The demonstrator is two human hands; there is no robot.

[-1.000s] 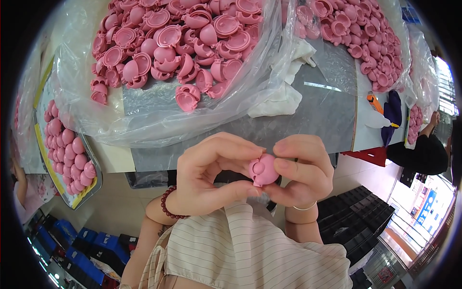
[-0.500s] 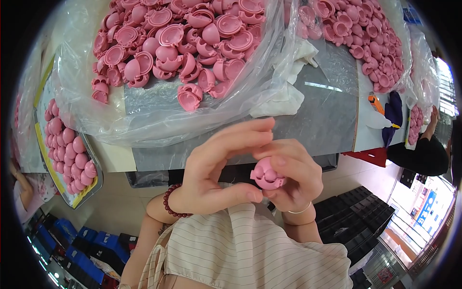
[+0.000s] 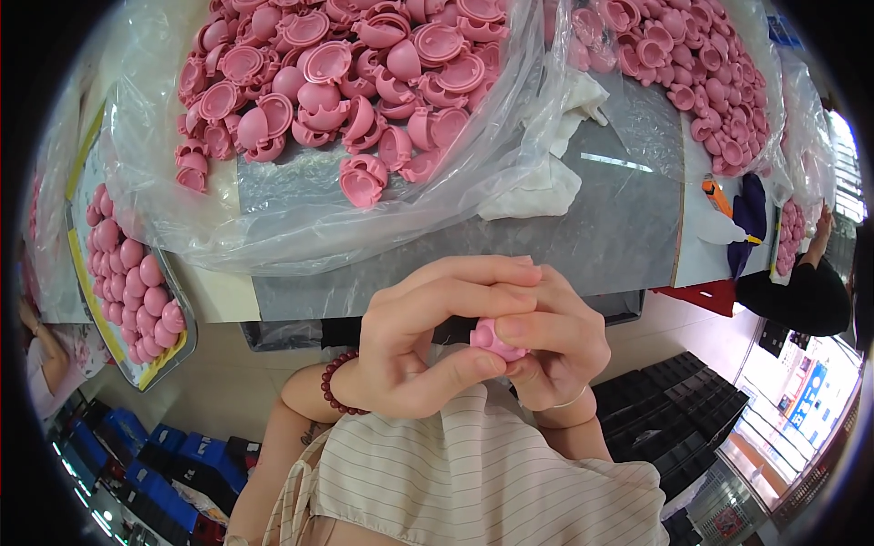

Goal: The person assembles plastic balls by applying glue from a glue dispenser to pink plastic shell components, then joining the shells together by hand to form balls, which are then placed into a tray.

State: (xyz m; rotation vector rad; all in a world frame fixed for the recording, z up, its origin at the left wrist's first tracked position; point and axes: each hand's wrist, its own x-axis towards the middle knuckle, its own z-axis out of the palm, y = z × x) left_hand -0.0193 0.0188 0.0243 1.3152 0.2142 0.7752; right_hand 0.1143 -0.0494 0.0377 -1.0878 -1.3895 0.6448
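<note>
Just in front of my body, both hands meet around a small pink plastic shell piece (image 3: 492, 338). My right hand (image 3: 566, 338) pinches it between thumb and fingers. My left hand (image 3: 421, 332) is curved round from the other side, its thumb pressed against the piece and its fingers lying over those of the right hand. Much of the piece is hidden by the fingers. Beyond my hands, a large heap of pink hinged round shells (image 3: 320, 107) lies on a clear plastic bag (image 3: 364, 238) on the grey table.
A second pink heap (image 3: 706, 86) lies at the far right. On the left stands a tray (image 3: 193, 338) of closed pink balls (image 3: 137, 300). White cloths (image 3: 537, 189), an orange cutter (image 3: 716, 196) and a white bottle (image 3: 719, 227) lie on the table. Another person's arm (image 3: 815, 247) shows at right.
My left hand has closed in on the pink piece, and its thumb now presses on it. The piece has turned and is more covered by fingers.
</note>
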